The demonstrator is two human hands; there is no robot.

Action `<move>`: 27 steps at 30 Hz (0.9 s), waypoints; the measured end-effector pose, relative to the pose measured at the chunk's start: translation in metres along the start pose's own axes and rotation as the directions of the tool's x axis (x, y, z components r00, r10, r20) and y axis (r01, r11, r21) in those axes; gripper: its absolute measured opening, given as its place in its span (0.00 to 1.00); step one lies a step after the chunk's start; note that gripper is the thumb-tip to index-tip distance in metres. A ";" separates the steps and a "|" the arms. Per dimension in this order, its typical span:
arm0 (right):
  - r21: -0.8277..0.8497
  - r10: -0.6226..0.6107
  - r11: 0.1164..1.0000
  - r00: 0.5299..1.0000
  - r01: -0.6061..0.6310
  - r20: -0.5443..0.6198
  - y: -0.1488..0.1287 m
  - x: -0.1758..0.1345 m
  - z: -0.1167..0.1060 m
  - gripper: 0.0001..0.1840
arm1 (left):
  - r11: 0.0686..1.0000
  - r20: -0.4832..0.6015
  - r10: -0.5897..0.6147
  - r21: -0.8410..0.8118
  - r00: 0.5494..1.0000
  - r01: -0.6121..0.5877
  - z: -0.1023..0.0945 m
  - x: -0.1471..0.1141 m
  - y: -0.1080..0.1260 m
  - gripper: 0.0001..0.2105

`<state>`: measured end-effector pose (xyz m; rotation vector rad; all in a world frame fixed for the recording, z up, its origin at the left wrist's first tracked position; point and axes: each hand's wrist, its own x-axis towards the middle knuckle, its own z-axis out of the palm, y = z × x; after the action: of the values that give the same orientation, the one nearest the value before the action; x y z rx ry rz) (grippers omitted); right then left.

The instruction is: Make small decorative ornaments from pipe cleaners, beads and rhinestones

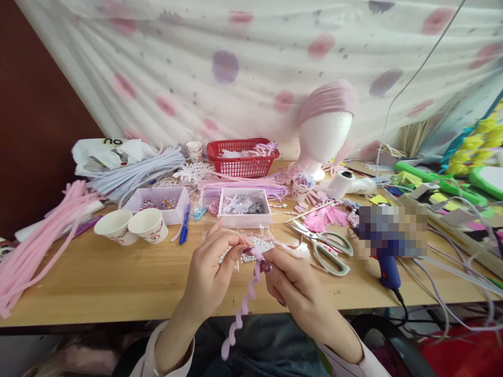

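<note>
A lilac pipe cleaner [245, 303] bent into a wavy spiral hangs down past the table's front edge. Its upper end is pinched between the fingertips of my left hand [210, 264] and my right hand [294, 277], which almost meet. A thin pale thread or wire seems to rise by my left fingertips; what it is I cannot make out. Just behind my fingers lies a clear bag of white pearl beads [262, 244], partly hidden. Scissors [320, 242] with pale green handles lie spread to the right of my right hand.
White boxes hold small parts [247, 220] and coloured beads [178, 212]. Paper cups [148, 226], a blue pen [184, 226] and pink pipe cleaners [43, 241] are at left. Behind stand a red basket [243, 168] and foam head [324, 139]. A blue corded tool [389, 267] lies right.
</note>
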<state>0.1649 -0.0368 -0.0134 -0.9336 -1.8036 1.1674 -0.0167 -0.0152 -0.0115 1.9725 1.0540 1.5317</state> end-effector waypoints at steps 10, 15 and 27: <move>0.165 0.116 0.979 0.992 -0.124 0.058 -0.004 -0.001 -0.001 0.15 | 0.998 0.061 0.022 -0.057 0.998 -0.019 -0.005 0.000 0.000 0.05; 0.394 0.205 0.878 0.958 -0.271 0.200 -0.003 -0.003 -0.004 0.20 | 0.990 0.156 0.058 -0.138 0.986 -0.036 -0.012 0.005 0.002 0.08; -0.541 -0.359 0.834 0.852 0.108 -0.382 -0.007 -0.006 -0.017 0.01 | 0.983 0.016 -0.120 -0.138 0.993 0.121 -0.020 0.006 -0.003 0.08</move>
<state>0.1821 -0.0381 -0.0038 -1.1216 -1.7662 0.2516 -0.0359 -0.0107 -0.0038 1.7868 1.0157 1.4899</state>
